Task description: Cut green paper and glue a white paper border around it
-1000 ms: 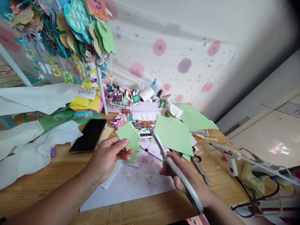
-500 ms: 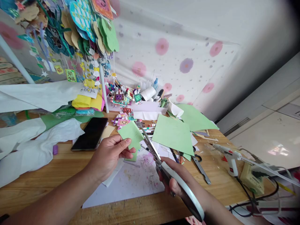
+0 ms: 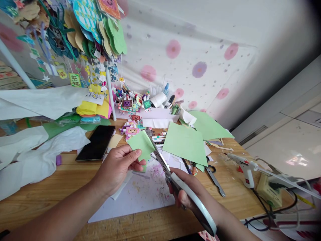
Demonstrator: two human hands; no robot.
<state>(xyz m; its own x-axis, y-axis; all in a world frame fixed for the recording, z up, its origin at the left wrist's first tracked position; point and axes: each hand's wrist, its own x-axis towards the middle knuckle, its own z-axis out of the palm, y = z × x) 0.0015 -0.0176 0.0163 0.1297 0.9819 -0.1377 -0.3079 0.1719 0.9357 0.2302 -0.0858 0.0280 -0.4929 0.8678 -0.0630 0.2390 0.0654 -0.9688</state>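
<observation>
My left hand [image 3: 125, 164] pinches a small piece of light green paper [image 3: 141, 144] between thumb and fingers. In my right hand [image 3: 184, 187] is a pair of scissors [image 3: 194, 199] with pale handles, its blades pointing up and away from me. The blades lie along the right edge of the green piece; whether they are parted there is hard to see. Below both hands a white sheet [image 3: 135, 202], specked with pink and brown marks, lies on the wooden table [image 3: 120, 229]. A larger green sheet [image 3: 185, 144] rests just beyond the scissors.
A black phone [image 3: 96, 143] lies left of my hands. On the right are a grey metal tool [image 3: 215, 182], a glue gun [image 3: 245, 169] and a power strip [image 3: 269, 190] with cables. Pens [image 3: 159, 139] and small paper figures [image 3: 131, 129] sit behind; paper decorations [image 3: 87, 23] hang upper left.
The scissors and my right hand have shifted very slightly left, the handles a little closer together. The green piece has moved marginally to the right in my left hand.
</observation>
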